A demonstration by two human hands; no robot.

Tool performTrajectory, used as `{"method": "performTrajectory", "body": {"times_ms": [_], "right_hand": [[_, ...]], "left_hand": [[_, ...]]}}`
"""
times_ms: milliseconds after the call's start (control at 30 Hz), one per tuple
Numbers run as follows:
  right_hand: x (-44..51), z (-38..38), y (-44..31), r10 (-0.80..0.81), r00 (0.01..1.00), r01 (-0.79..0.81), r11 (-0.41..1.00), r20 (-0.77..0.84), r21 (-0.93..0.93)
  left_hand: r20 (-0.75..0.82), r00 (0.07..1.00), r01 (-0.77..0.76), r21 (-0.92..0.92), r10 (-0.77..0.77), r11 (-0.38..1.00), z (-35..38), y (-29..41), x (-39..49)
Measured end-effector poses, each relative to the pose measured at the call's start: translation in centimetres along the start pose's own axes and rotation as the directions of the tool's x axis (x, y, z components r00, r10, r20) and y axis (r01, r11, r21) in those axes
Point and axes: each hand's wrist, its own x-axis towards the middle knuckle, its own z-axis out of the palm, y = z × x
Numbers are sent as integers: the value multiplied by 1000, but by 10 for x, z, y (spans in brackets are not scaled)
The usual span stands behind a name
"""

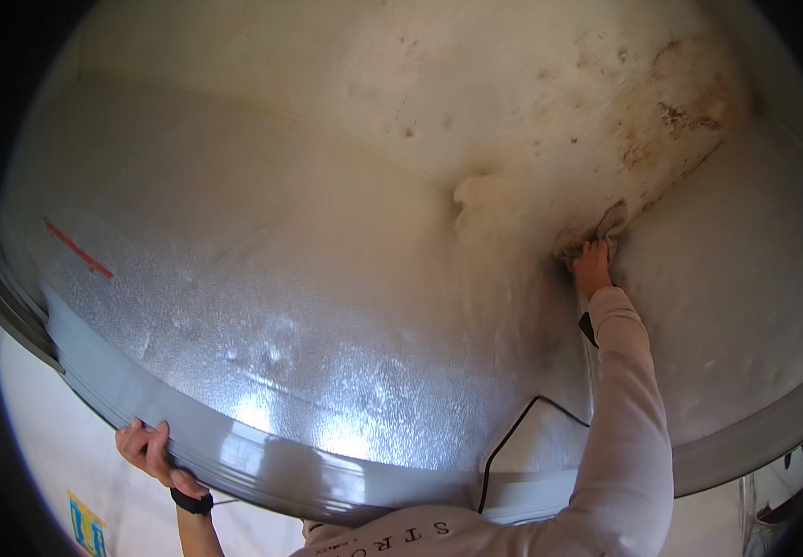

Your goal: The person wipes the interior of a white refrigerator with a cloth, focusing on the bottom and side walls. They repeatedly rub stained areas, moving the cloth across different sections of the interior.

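Note:
Before me is the deep, textured metal interior [248, 230] of what looks like a chest freezer. My right hand [591, 267] reaches far down into it, pressing a crumpled, dirty cloth [611, 219] into a corner where the floor meets the walls. Part of the cloth is hidden behind my fingers. Brown, rust-like stains [693, 115] spread over the pale floor [512, 90] beyond that hand. My left hand [147, 449] grips the outer edge of the grey rim [196, 435] at lower left, with a black band on its wrist.
A thin black cord [509, 442] hangs over the near rim into the interior. A red strip [78, 248] marks the left wall. A pale, uneven patch [481, 198], its nature unclear, lies left of the cloth. A blue and yellow printed item [87, 526] lies outside, lower left.

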Motion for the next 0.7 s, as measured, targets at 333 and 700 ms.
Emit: {"method": "performTrajectory", "body": {"times_ms": [333,700], "right_hand": [[-1,-18,276,597,775,-629,760,-206,-164],[-10,-94,153,155,910,185,678,-384,711]], "left_hand": [[-23,999,44,-48,-45,998,5,4,3],[-40,998,36,-91,-40,995,8,4,4]]}}
